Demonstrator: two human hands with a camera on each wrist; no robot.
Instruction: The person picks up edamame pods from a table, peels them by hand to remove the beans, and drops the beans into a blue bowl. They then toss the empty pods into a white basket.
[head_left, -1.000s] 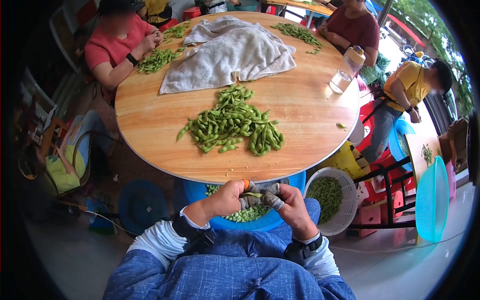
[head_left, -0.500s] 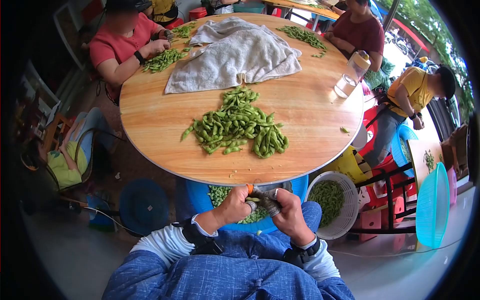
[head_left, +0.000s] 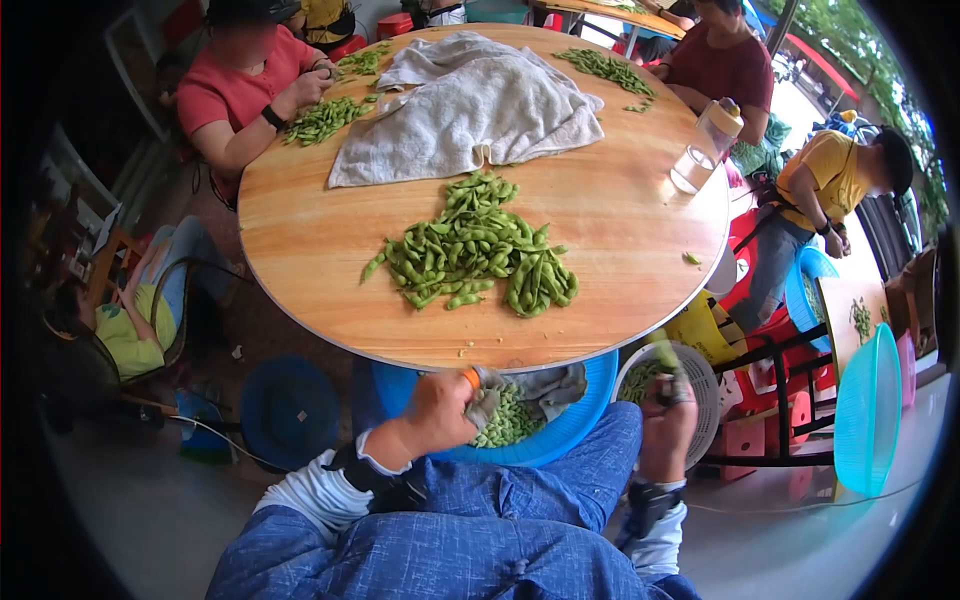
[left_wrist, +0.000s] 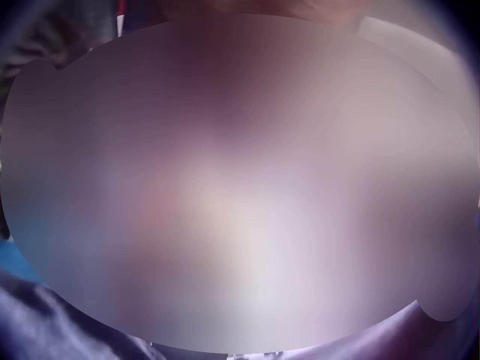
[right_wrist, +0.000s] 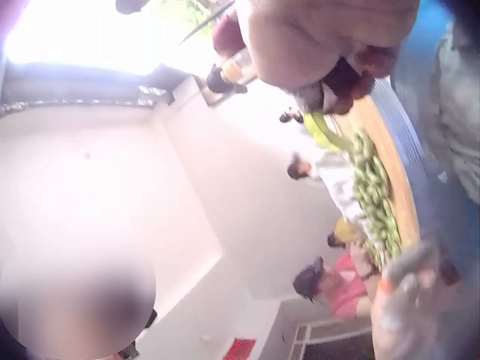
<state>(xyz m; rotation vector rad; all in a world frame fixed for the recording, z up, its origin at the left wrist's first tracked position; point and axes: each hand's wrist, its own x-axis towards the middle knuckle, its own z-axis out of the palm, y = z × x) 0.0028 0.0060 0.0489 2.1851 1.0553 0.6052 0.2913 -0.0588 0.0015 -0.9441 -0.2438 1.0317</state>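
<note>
My right hand (head_left: 668, 430) is out over the white basket, pinching a green pod (head_left: 662, 350) whose outline is blurred in the head view. The right wrist view shows the same hand (right_wrist: 330, 45) with the pod (right_wrist: 326, 129) sticking out from its covered fingertips. Over the blue basin (head_left: 388, 385), my left hand (head_left: 435, 412) has its grey-covered fingers loosely bent, with an orange band on one; nothing shows between them. Shelled beans (head_left: 510, 420) lie in the basin, below the table edge. The left wrist view is almost wholly blurred.
A pod pile (head_left: 470, 245) lies on the round table (head_left: 320, 290), with a towel (head_left: 470, 110) behind it. A clear bottle (head_left: 705, 145) stands at the right. The white basket (head_left: 712, 400) holds pods, and grey cloth (head_left: 560, 388) drapes in the basin. Several people sit around.
The hands, together over the basin before, are now apart. My right hand has swung right to the white basket with a pod; my left hand has shifted slightly left.
</note>
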